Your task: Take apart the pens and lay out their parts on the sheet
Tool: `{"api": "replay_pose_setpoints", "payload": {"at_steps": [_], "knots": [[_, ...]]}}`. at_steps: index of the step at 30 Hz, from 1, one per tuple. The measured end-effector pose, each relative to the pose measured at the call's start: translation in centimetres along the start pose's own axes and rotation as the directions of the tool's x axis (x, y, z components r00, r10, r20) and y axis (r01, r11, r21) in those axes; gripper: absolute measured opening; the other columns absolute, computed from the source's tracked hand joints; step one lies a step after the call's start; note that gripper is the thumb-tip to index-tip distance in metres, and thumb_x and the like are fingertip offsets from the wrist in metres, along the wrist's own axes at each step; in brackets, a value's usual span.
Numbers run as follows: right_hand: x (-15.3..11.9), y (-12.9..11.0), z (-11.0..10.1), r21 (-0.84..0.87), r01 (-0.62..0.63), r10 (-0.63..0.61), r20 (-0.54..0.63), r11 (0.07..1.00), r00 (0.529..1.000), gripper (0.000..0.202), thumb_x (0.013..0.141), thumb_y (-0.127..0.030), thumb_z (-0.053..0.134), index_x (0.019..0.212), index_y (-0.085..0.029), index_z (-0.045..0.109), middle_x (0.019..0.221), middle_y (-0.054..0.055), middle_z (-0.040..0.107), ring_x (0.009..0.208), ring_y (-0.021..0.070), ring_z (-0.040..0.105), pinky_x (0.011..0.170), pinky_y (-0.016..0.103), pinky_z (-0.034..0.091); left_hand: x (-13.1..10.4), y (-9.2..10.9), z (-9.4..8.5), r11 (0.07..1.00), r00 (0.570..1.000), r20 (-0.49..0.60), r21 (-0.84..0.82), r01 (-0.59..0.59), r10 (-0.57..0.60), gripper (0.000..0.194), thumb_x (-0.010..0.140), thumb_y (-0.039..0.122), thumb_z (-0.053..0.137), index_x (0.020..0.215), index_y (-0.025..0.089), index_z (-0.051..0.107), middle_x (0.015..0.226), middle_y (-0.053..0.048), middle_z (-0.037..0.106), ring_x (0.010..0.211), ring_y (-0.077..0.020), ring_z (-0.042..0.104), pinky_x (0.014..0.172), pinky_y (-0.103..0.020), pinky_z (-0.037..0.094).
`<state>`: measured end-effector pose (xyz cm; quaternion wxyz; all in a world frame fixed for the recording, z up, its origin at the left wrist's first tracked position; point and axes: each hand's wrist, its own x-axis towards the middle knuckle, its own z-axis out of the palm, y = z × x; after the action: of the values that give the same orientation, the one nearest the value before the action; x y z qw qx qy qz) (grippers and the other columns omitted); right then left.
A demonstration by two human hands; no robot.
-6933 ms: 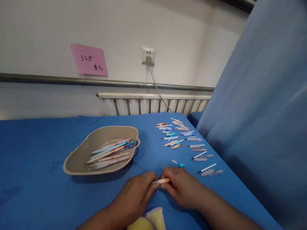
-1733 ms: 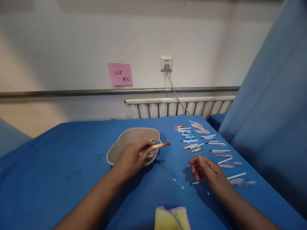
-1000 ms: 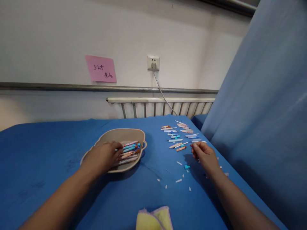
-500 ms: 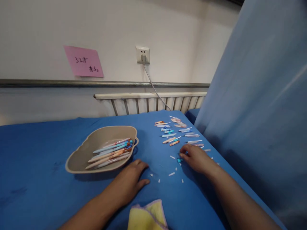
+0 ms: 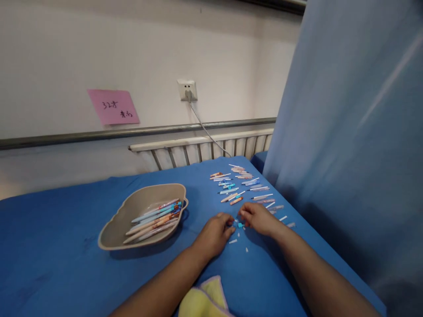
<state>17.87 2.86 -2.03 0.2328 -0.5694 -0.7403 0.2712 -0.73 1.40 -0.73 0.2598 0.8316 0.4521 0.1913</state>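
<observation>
My left hand (image 5: 215,232) rests low over the blue cloth, its fingers curved and its thumb a little apart, with nothing visible in it. Right beside its fingertips lies a small teal plastic piece (image 5: 240,225). My right hand (image 5: 260,218) is on the other side of that piece, fingers bent together; what they hold, if anything, is too small to make out. Small white pieces (image 5: 233,241) lie scattered just in front of the hands. Beyond them are rows of pen parts: white refills (image 5: 261,197), coloured barrels and an orange-brown pen part (image 5: 236,200).
A beige tray (image 5: 114,229) to the left holds several assembled pens (image 5: 153,222). A yellow cloth (image 5: 206,299) lies at the near edge. Blue curtain (image 5: 337,145) hangs along the right; a metal rail (image 5: 148,132) and socket (image 5: 187,90) are on the wall.
My left hand has moved right, from beside the tray to the small pieces. My right hand has shifted slightly closer to it. The view has tilted up a little.
</observation>
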Motion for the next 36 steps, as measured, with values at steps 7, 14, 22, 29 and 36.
{"api": "replay_pose_setpoints", "payload": {"at_steps": [7, 14, 22, 29, 36], "knots": [[0.0, 0.6, -0.5, -0.098, -0.075, 0.070, -0.053, 0.992, 0.996, 0.017, 0.081, -0.014, 0.044, 0.077, -0.015, 0.060, 0.082, 0.011, 0.065, 0.077, 0.0205, 0.057, 0.064, 0.028, 0.033, -4.1, -0.9, -2.5, 0.985, 0.976, 0.135, 0.030, 0.171, -0.174, 0.038, 0.065, 0.029, 0.066, 0.101, 0.021, 0.056, 0.089, -0.001, 0.061, 0.072, -0.0163, 0.056, 0.065, -0.025, 0.039], [-0.2, -1.0, 1.2, -0.093, -0.010, 0.011, 0.003, 0.996, 1.000, 0.018, 0.083, -0.015, 0.043, 0.079, -0.016, 0.061, 0.083, 0.008, 0.065, 0.080, 0.0170, 0.057, 0.069, 0.024, 0.034, -1.5, -0.8, 0.2, 0.997, 0.997, 0.026, 0.000, 0.078, -0.078, 0.017, 0.074, 0.018, 0.053, 0.090, 0.020, 0.059, 0.087, -0.004, 0.062, 0.082, -0.0183, 0.056, 0.074, -0.027, 0.040], [-0.1, -1.3, 1.7, 0.049, 0.013, -0.015, 0.037, 0.999, 0.999, 0.018, 0.084, -0.020, 0.043, 0.078, -0.019, 0.060, 0.071, 0.001, 0.065, 0.067, 0.0122, 0.057, 0.059, 0.020, 0.036, -0.3, -1.6, 1.2, 0.963, 0.991, -0.115, -0.266, 0.033, -0.066, 0.018, 0.081, 0.022, 0.048, 0.093, 0.019, 0.060, 0.082, -0.003, 0.061, 0.071, -0.0145, 0.055, 0.067, -0.025, 0.042], [0.3, -0.6, 2.8, 0.114, -0.055, 0.071, -0.143, 0.992, 0.987, 0.014, 0.081, -0.025, 0.048, 0.081, -0.019, 0.061, 0.077, 0.001, 0.065, 0.073, 0.0149, 0.058, 0.065, 0.023, 0.040, 1.2, -4.1, 0.9, 0.719, 0.924, -0.144, -0.673, 0.172, -0.355, 0.024, 0.069, 0.032, 0.062, 0.086, 0.015, 0.063, 0.061, 0.003, 0.054, 0.053, -0.0109, 0.051, 0.052, -0.022, 0.040], [3.2, 0.4, 0.4, -0.083, -0.158, 0.137, -0.223, 0.984, 0.965, 0.018, 0.082, -0.025, 0.047, 0.088, -0.020, 0.063, 0.087, 0.004, 0.066, 0.082, 0.0182, 0.059, 0.072, 0.026, 0.041, 1.6, -3.9, 0.0, 0.536, 0.869, -0.115, -0.823, 0.187, -0.481, 0.023, 0.063, 0.030, 0.065, 0.080, 0.014, 0.061, 0.061, 0.003, 0.054, 0.046, -0.0078, 0.048, 0.043, -0.019, 0.036]]}}
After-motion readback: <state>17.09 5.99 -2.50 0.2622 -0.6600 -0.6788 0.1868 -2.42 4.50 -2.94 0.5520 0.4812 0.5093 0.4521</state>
